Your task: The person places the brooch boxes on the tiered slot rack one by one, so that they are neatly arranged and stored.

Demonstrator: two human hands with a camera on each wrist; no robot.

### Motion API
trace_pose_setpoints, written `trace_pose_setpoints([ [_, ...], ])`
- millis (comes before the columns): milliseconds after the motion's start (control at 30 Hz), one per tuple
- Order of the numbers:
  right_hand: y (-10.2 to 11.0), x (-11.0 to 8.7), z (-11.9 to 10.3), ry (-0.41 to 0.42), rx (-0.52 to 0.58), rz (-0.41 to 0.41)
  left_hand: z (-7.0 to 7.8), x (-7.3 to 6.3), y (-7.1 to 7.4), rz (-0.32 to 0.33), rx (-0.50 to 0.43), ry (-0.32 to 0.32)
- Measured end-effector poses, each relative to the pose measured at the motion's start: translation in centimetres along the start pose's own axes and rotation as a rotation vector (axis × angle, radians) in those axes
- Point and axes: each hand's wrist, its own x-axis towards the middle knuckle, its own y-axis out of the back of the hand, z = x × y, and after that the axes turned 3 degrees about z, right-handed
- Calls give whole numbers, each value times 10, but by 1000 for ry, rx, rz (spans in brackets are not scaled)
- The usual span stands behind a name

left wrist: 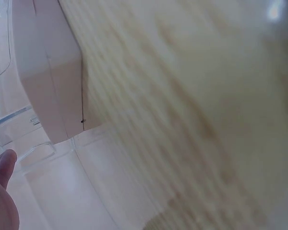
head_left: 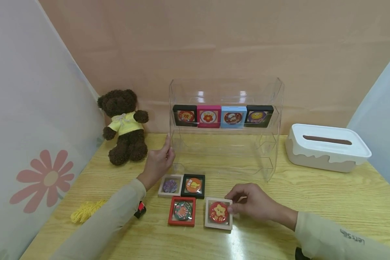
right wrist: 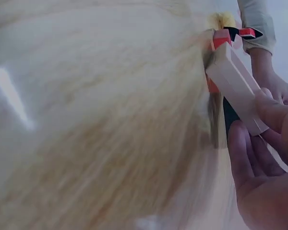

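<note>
My right hand (head_left: pixel 251 202) pinches the right edge of a cream display frame (head_left: pixel 219 224) holding a red star badge. The right wrist view shows the same cream frame (right wrist: pixel 235 91) tilted off the table between thumb and fingers. To its left lies a red frame (head_left: pixel 182 222) with a green badge. Behind are a black frame (head_left: pixel 199 195) with an orange badge and a pale frame (head_left: pixel 162 193) with a purple one. My left hand (head_left: pixel 157 162), index finger straight, is at the left side of a clear acrylic rack (head_left: pixel 225 151); firm contact is unclear.
On the rack's upper tier stand several framed badges, including a pink frame (head_left: pixel 209 124). A brown teddy bear (head_left: pixel 125 122) sits at the left back, a white tissue box (head_left: pixel 328 144) at the right. Yellow yarn (head_left: pixel 87 211) lies near my left sleeve.
</note>
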Motion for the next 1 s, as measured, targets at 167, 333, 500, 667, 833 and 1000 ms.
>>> trace_pose_setpoints([
  [167, 6, 3, 1, 80, -39, 8, -1, -1, 2, 3, 20, 0],
  [333, 14, 5, 1, 117, -55, 49, -1, -1, 2, -11, -9, 9],
  [500, 25, 9, 0, 92, -41, 110, -1, 0, 2, -13, -16, 13],
  [667, 36, 15, -6, -3, 25, 177, -1, 0, 2, -14, -25, 21],
  [833, 46, 22, -12, -68, 94, 269, 0, -1, 2, -11, -32, 20],
  [1000, 51, 29, -14, -21, 133, 371, 1, -1, 1, -2, -38, 11],
])
